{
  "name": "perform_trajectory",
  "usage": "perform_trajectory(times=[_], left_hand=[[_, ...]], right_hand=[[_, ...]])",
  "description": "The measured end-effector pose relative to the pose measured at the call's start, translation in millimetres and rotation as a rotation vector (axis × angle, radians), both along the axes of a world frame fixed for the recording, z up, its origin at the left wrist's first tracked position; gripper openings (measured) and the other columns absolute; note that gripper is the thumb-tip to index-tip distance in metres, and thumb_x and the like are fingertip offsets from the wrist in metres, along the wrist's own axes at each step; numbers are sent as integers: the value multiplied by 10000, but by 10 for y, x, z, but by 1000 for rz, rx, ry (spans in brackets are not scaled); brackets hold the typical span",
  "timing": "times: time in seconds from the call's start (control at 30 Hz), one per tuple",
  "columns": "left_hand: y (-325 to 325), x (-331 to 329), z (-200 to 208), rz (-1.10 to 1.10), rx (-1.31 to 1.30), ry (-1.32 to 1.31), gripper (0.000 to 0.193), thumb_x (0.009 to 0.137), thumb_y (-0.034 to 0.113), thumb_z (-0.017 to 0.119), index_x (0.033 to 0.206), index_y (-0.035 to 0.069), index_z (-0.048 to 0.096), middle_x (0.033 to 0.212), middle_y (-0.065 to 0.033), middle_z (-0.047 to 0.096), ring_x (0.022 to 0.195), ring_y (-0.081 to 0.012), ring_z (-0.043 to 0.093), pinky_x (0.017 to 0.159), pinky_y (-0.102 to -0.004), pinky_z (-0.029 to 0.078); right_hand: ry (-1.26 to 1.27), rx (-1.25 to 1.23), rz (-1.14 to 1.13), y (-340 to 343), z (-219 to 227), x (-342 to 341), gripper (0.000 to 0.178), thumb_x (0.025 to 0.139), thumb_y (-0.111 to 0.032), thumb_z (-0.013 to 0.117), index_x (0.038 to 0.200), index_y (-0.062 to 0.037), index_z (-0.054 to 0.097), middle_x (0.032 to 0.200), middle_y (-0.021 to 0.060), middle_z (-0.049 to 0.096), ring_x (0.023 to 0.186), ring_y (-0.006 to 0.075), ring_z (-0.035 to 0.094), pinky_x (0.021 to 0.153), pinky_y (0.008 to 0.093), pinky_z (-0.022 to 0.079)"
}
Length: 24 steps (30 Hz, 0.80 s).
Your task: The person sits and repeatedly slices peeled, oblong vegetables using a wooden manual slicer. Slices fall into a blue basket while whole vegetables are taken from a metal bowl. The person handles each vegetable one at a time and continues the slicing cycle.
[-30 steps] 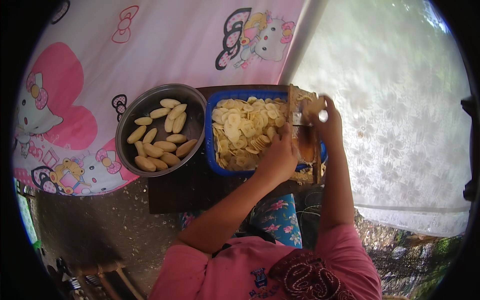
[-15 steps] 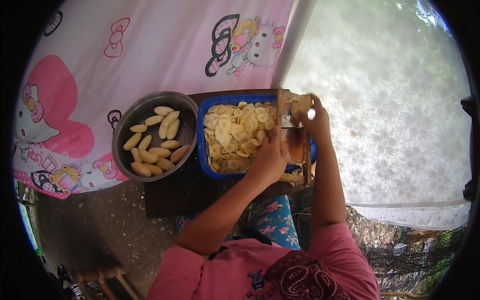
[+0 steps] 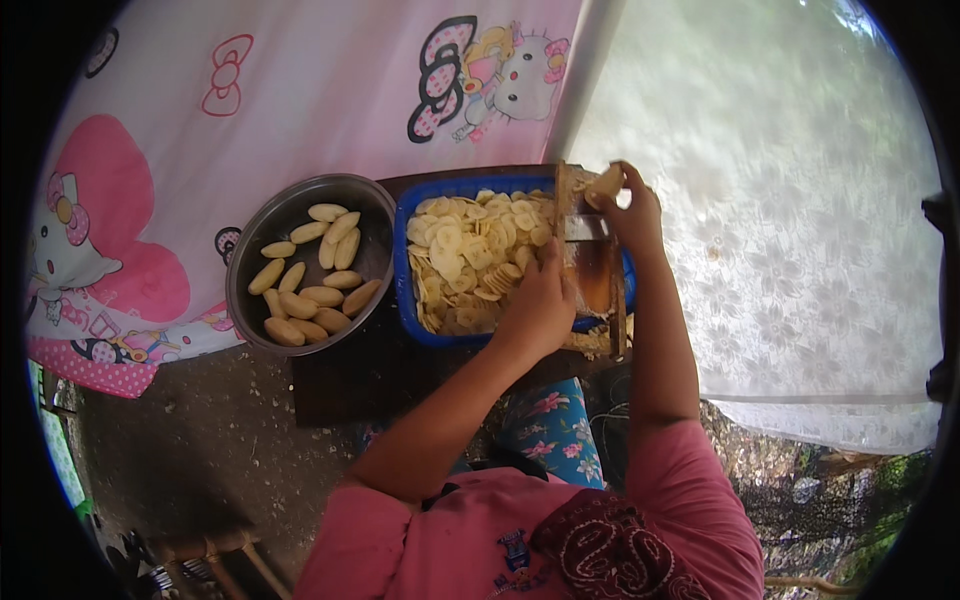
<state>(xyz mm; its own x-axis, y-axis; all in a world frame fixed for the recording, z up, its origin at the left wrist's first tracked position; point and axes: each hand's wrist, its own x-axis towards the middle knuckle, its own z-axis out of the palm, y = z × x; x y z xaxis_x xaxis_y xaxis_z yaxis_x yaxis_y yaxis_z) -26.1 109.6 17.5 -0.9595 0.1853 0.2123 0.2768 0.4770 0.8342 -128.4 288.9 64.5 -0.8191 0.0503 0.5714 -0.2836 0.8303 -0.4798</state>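
Note:
A wooden slicer (image 3: 594, 278) with a metal blade lies across the right part of a blue plastic basin (image 3: 403, 275). My left hand (image 3: 541, 308) is closed on the slicer's left rail, steadying it over the basin. In the fingers of my right hand (image 3: 638, 215) is a peeled banana (image 3: 606, 182), held at the slicer's far end, beyond the blade. Thin round banana slices (image 3: 455, 250) are heaped in the basin, left of the slicer. Part of the banana is hidden by my fingers.
Left of the basin stands a round metal bowl (image 3: 237, 295) with several whole peeled bananas (image 3: 322, 296). Both rest on a dark low table (image 3: 345, 390). A pink printed curtain (image 3: 310, 90) hangs behind, and a white lace curtain (image 3: 760, 250) hangs close on the right.
My right hand has moved a little farther away along the slicer with the banana, uncovering the blade. My left hand keeps its grip on the rail.

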Motion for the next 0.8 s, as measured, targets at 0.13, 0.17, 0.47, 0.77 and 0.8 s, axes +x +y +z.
perform_trajectory(times=[0.13, 0.17, 0.47, 0.77, 0.8], left_hand=[[-18, 53, -16, 0, 18, -9, 595, 959, 166, 474, 1481, -37, 273, 1280, -331, 471, 1123, -476, 540, 959, -487, 455], [-13, 55, -23, 2, 18, -12, 592, 958, 167, 477, 1477, -37, 279, 1278, -329, 471, 1122, -476, 541, 956, -490, 457], [30, -9, -112, -10, -10, 40, 598, 973, 226, 438, 1484, -24, 253, 1263, -336, 468, 1022, -512, 585, 893, -524, 499], [30, 2, -16, 4, 28, -41, 587, 971, 166, 476, 1486, -32, 276, 1312, -323, 454, 1174, -467, 518, 984, -463, 447], [29, 18, -18, -12, 43, -64, 594, 971, 172, 482, 1490, -26, 273, 1319, -324, 450, 1183, -469, 512, 985, -461, 449]], right_hand=[[-23, -74, -16, -50, -183, 773, 601, 732, -150, 767, 1300, -88, 579, 1136, 166, 648, 1125, 349, 553, 1014, 429, 400], [14, -29, 40, -75, -224, 1026, 594, 709, -97, 763, 1278, -70, 595, 1139, 170, 646, 1131, 341, 553, 1016, 420, 406], [-98, -46, 1, 28, -6, -72, 621, 760, -260, 745, 1334, -124, 552, 1118, 171, 653, 1127, 340, 545, 1016, 447, 383], [-74, 11, 67, -174, -98, 1328, 638, 718, -119, 777, 1323, -104, 574, 1206, 176, 637, 1167, 324, 544, 1077, 435, 345], [-102, 3, 47, -195, -79, 1358, 654, 719, -139, 786, 1336, -115, 570, 1219, 177, 633, 1175, 326, 542, 1098, 435, 329]])
